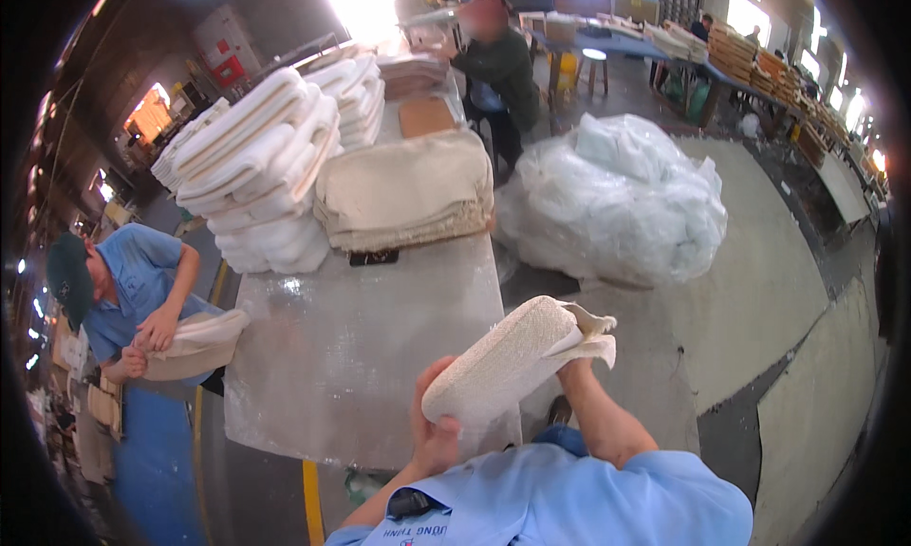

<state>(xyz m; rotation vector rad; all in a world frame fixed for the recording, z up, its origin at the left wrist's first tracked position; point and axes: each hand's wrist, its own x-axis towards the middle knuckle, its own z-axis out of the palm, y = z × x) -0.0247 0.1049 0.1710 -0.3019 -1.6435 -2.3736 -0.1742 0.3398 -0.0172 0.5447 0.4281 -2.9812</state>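
Note:
A plump cream cushion [503, 361] in textured fabric is held up at a slant in front of me, over the table's right edge. At its right end the fabric hangs loose in flaps, with something white showing between them. My left hand [437, 430] grips the closed lower-left end, thumb on the near side and fingers along the outer side. My right hand [575, 373] is at the loose end, its fingers hidden by the flaps and the cushion; I cannot tell whether they are inside it or behind it.
A plastic-covered table [361, 356] bears folded beige fabric pieces [403, 190] and tall stacks of white padding [251, 157]. Right of it sits a big clear plastic bag [617, 204]. At left a co-worker [142, 280] handles another cushion [199, 347]; another person [498, 72] stands beyond the table.

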